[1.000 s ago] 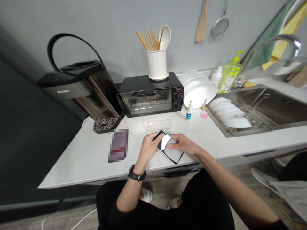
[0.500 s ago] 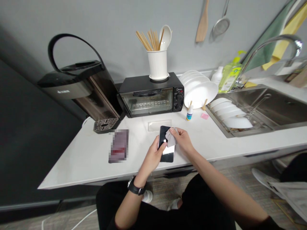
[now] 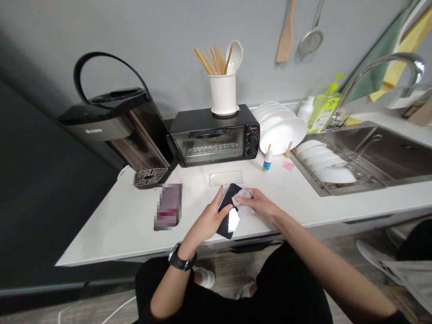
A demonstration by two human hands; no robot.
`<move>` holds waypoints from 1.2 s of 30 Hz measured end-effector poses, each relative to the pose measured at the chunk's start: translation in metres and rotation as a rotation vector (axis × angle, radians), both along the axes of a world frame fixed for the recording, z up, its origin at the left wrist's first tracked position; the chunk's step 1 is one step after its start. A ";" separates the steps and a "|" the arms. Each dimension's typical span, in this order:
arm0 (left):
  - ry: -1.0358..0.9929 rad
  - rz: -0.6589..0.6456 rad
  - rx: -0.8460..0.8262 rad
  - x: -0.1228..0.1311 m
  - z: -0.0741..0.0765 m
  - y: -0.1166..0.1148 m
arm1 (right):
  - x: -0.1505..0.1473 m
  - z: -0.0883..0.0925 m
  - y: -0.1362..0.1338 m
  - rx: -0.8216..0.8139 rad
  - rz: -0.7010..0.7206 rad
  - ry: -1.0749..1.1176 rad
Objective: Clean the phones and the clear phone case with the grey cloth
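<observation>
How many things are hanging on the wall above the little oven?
2: a wooden spatula and, just to its right, a metal strainer. Green and yellow cloths hang farther right, partly cut off, so more may be hidden there.

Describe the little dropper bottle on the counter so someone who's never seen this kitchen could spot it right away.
Find the black toaster oven at the back of the white counter. Just past its right corner, in front of the upright stack of white plates, stands the small white bottle. It is the only upright bottle on that patch, with a blue label; the pink square to its right lies flat.
</observation>
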State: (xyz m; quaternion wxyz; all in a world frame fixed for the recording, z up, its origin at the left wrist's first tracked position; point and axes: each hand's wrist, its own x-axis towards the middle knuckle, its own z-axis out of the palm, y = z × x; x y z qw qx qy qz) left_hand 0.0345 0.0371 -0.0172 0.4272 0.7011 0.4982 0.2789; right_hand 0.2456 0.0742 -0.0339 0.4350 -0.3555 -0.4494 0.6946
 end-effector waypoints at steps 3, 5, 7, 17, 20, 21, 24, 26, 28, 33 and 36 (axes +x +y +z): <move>0.037 -0.037 -0.037 -0.003 0.001 -0.002 | 0.012 0.002 0.000 0.021 0.097 -0.128; -0.002 -0.045 -0.019 -0.002 0.003 0.000 | 0.017 0.007 0.002 0.074 0.048 -0.122; -0.100 -0.077 -0.006 -0.002 0.006 0.006 | 0.019 0.012 0.003 0.128 0.107 -0.093; -0.475 0.018 -0.446 -0.012 -0.004 0.005 | 0.012 -0.011 0.002 0.094 -0.177 -0.035; -0.505 0.115 -0.385 -0.012 -0.005 0.002 | 0.025 -0.008 -0.003 0.119 0.052 -0.112; -0.491 0.141 -0.378 -0.012 -0.005 0.001 | 0.030 -0.006 -0.004 0.155 0.123 -0.163; -0.400 0.101 -0.453 -0.015 -0.005 0.001 | 0.038 -0.001 -0.007 0.343 0.082 -0.334; -0.367 0.044 -0.480 -0.017 -0.005 0.003 | 0.039 0.000 -0.010 0.497 -0.054 -0.466; -0.374 0.038 -0.427 -0.019 -0.004 0.004 | 0.039 -0.001 -0.011 0.645 -0.107 -0.600; -0.256 -0.012 -0.240 -0.019 0.004 0.005 | 0.063 0.000 -0.003 0.847 0.019 -0.786; -0.210 0.022 -0.057 -0.017 0.002 0.004 | 0.087 0.000 0.003 0.800 -0.098 -0.820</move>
